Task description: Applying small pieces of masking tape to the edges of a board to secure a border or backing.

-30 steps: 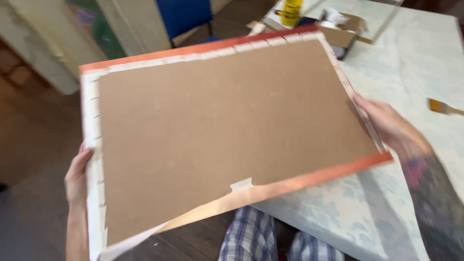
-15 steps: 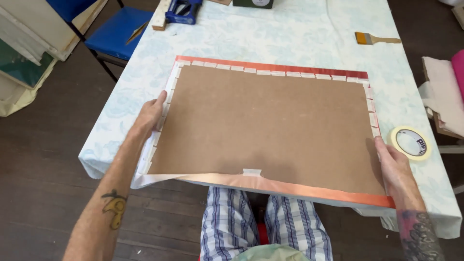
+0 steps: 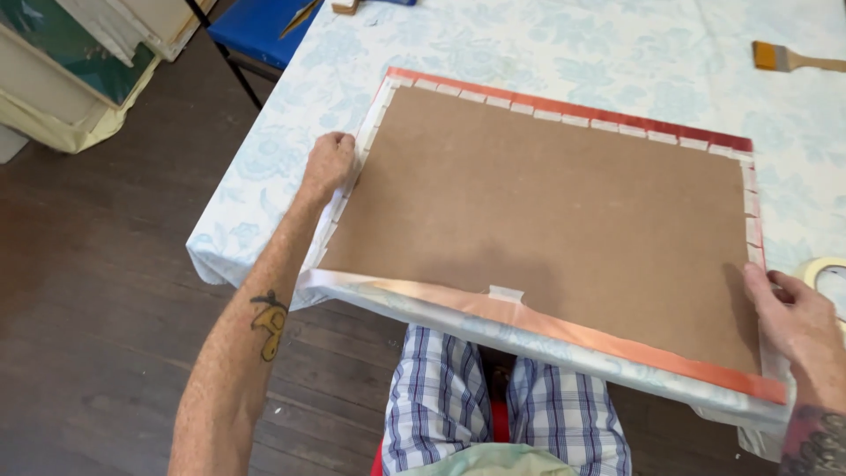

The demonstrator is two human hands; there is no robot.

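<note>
Head view showed us a large rectangular brown hardboard panel [image 3: 538, 220] lying flat on a table covered with a pale blue floral cloth [image 3: 493, 44], its near edge hanging a little over the table's front. Short strips of pale tape ran along the panel's far, left and right edges, folding down an orange-red paper border, and one small tab of tape sat at the middle of the near edge. We saw our left hand [image 3: 330, 165] curled over the panel's left edge, fingers closed around it and thumb on top. Our right hand [image 3: 793, 317] lay on the panel's near right corner, fingers spread flat and pressing down rather than clamped. The two hands were well apart, one at each side of the panel. Just beside the right hand, at the frame's edge, part of a roll of cream masking tape [image 3: 824, 275] rested on the cloth. Farther back on the right lay a flat paintbrush with a wooden handle [image 3: 793, 59]. Below the table edge we saw blue checked shorts [image 3: 458, 397], and at far left a blue chair seat [image 3: 256, 31] over dark wooden floorboards [image 3: 106, 282].
</note>
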